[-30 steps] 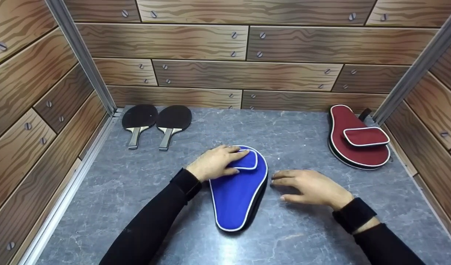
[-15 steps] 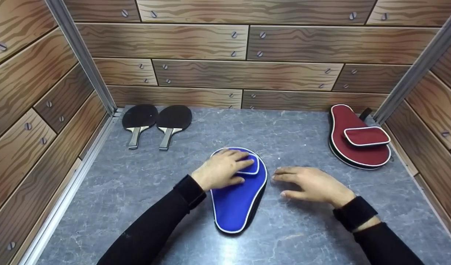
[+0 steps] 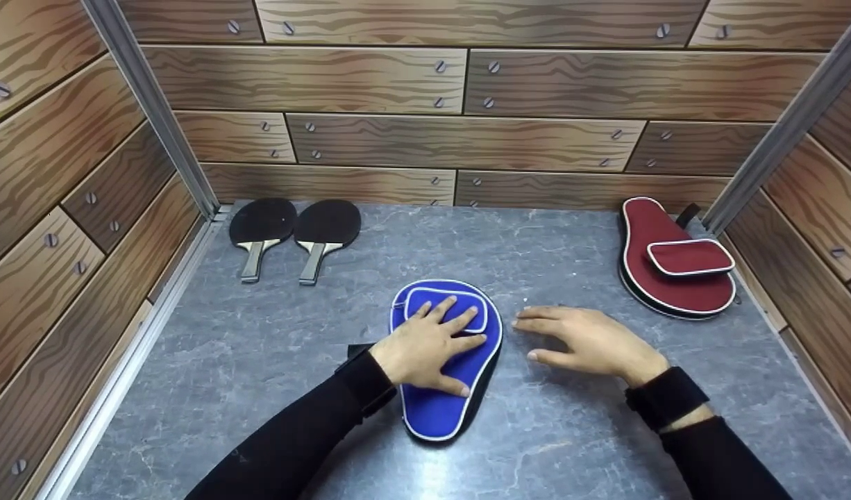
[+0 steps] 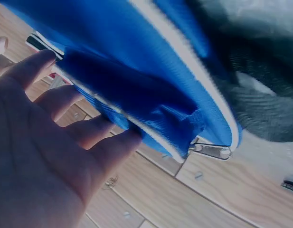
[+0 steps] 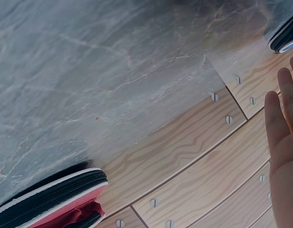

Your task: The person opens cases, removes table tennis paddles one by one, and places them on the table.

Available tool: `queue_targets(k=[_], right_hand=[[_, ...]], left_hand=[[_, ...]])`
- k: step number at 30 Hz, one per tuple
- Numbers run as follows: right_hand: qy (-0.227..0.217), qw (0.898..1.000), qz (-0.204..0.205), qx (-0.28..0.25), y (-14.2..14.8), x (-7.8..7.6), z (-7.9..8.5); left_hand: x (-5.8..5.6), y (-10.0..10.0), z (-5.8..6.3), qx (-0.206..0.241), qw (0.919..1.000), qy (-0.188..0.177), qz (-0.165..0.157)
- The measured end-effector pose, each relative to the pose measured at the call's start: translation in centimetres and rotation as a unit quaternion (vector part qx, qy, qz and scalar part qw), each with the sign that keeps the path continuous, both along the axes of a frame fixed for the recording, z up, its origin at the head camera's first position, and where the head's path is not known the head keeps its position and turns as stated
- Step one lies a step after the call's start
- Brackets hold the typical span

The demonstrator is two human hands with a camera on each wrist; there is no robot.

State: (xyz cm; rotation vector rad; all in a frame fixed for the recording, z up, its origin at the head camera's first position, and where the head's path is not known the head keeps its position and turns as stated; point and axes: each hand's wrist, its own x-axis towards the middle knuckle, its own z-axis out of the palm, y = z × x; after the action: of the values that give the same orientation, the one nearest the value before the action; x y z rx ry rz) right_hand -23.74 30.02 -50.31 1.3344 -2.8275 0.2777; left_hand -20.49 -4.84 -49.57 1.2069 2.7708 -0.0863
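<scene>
A blue paddle case [image 3: 431,417] with white piping lies flat in the middle of the table, its narrow end toward me. My left hand [image 3: 425,351] rests on it with fingers spread, the fingertips over the small front pocket [image 3: 460,297]. In the left wrist view, the fingers touch the pocket's white edge, and a metal zipper pull [image 4: 210,150] hangs at the pocket's corner. My right hand [image 3: 592,340] holds nothing. It is a short way right of the case, palm down, fingers extended and apart from it.
Two black table tennis paddles [image 3: 262,221] lie side by side at the back left. A red paddle case [image 3: 675,295] with its own pocket lies at the back right, near the corner. Wood-patterned walls [image 3: 370,142] bound the grey marbled table [image 3: 259,361] at the back and sides.
My left hand has slid down the blue case toward me and its fingers have spread, baring more of the pocket. The right hand has moved slightly away from me.
</scene>
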Motion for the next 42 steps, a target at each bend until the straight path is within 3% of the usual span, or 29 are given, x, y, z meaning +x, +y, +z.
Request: queue_targets(k=[6, 24, 42], right_hand=[[0.009, 1.0, 0.002, -0.003, 0.2, 0.0, 0.0], [0.004, 1.0, -0.003, -0.003, 0.2, 0.2, -0.3], [-0.004, 1.0, -0.007, -0.004, 0.6, 0.2, -0.3]], left_hand=[[-0.4, -1.5, -0.4, 0.006, 1.0, -0.002, -0.004], [-2.3, -8.7, -1.0, 0.064, 0.9968, -0.047, -0.005], [-3.2, -14.9, -1.3, 0.097, 0.9934, -0.061, -0.009]])
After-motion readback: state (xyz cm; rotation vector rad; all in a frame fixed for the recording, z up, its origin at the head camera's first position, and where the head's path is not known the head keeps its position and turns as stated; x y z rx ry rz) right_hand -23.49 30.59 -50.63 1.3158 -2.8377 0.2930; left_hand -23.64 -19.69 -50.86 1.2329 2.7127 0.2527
